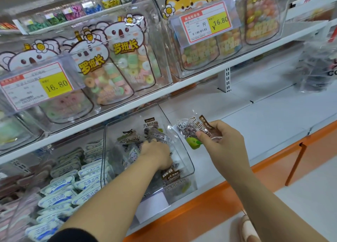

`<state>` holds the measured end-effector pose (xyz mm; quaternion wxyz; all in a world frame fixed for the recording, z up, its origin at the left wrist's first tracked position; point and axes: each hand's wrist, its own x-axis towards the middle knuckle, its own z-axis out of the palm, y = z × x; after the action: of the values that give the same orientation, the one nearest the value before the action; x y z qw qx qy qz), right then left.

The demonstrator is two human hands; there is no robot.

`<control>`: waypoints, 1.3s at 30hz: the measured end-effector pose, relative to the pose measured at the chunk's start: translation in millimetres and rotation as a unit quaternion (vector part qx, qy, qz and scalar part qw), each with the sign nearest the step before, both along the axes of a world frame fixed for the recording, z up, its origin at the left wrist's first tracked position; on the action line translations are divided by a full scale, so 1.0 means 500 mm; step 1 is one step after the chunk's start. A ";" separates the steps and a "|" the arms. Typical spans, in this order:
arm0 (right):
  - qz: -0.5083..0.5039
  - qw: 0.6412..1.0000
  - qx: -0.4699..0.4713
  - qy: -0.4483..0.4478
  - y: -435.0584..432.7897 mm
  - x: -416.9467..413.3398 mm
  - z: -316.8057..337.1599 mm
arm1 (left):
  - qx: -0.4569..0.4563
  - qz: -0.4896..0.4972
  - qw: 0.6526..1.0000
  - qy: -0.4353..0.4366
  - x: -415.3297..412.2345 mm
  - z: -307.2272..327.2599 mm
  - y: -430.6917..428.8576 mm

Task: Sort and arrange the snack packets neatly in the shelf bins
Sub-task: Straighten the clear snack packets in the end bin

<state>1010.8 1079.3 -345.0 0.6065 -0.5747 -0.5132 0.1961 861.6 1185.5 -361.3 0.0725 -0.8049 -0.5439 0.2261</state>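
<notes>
Packet (193,129) pinched, seemingly, in right hand (223,144).

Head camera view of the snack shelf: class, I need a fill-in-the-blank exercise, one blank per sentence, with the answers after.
1. The left hand reaches into the clear bin, while the right hand pinches one plum packet to the ____ of that bin.
2. The yellow price tag reads ____.
3. The stacked packets left of the clear bin are white and ____.
Answers: right; 16.80; blue.
</notes>
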 end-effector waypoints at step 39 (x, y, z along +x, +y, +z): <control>0.016 0.987 0.148 -0.057 -0.004 -0.023 0.022 | -0.146 0.008 0.969 -0.199 -0.082 0.076 0.028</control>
<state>999.2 1077.2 -334.1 0.6514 -0.4804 -0.5797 0.0943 820.7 1199.4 -323.4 -0.1576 -0.8310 -0.5150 0.1395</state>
